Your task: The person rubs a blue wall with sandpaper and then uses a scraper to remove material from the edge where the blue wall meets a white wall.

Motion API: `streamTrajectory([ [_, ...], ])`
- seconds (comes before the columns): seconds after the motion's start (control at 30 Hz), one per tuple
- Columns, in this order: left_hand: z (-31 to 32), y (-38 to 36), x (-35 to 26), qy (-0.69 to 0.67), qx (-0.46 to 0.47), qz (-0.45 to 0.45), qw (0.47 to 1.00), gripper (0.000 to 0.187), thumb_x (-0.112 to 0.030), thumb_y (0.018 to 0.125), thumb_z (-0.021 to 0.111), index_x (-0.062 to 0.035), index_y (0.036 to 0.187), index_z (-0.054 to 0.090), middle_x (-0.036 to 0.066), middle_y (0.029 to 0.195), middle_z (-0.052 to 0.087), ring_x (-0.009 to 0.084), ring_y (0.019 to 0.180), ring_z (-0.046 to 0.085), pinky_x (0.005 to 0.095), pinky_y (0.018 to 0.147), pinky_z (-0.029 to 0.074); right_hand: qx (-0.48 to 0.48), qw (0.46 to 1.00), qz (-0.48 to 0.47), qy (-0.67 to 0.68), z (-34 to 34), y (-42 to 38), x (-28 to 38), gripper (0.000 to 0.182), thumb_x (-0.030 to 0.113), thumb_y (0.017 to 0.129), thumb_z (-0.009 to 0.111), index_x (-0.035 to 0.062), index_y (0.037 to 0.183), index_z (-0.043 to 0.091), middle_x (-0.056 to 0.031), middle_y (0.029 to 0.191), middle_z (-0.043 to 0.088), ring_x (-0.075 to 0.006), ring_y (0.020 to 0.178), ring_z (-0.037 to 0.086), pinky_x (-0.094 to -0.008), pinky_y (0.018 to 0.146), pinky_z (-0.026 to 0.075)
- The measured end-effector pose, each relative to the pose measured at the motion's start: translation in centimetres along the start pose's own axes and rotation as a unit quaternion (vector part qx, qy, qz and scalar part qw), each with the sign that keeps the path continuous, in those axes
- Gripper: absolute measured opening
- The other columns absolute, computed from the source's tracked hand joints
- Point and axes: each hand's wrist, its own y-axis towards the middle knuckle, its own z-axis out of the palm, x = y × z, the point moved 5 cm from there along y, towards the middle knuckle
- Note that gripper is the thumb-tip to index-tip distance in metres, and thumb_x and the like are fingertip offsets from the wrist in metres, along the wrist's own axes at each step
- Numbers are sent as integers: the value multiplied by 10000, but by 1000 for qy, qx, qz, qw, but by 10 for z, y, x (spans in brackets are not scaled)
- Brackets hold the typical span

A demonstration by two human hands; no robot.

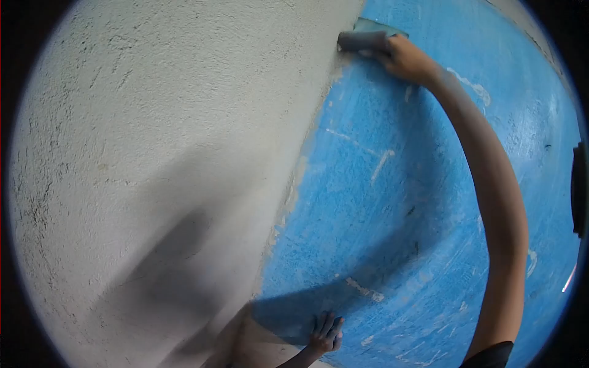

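Note:
High on the wall, my right hand (406, 58) is closed around a dark flat tool (362, 42), much like a trowel or scraper. Behind the tool shows a thin greenish plate. It lies against the blue wall (350, 202), close to the corner with the pale wall. Motion blur hides its finer shape. My left hand (326, 334) is low in the view, fingers apart and resting on the blue surface. Nothing shows in it. Pale scraped patches and streaks mark the blue paint.
A rough, off-white wall (165, 104) fills the left side and meets the blue wall along a slanting, chipped edge. Shadows of an arm and body fall over both walls. At the far right edge is a dark object (578, 190).

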Motion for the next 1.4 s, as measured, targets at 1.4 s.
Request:
streamTrajectory([
  [1.4,-5,5,2,4,7,6,1000,426,-257,830,442,-147,1223,564,194,1209,536,422,1114,489,620,947,271,-5,992,-116,47,2,-65,66,287,89,762,551,36,1033,630,-203,898,640,-343,896,615,-398,783,488],
])
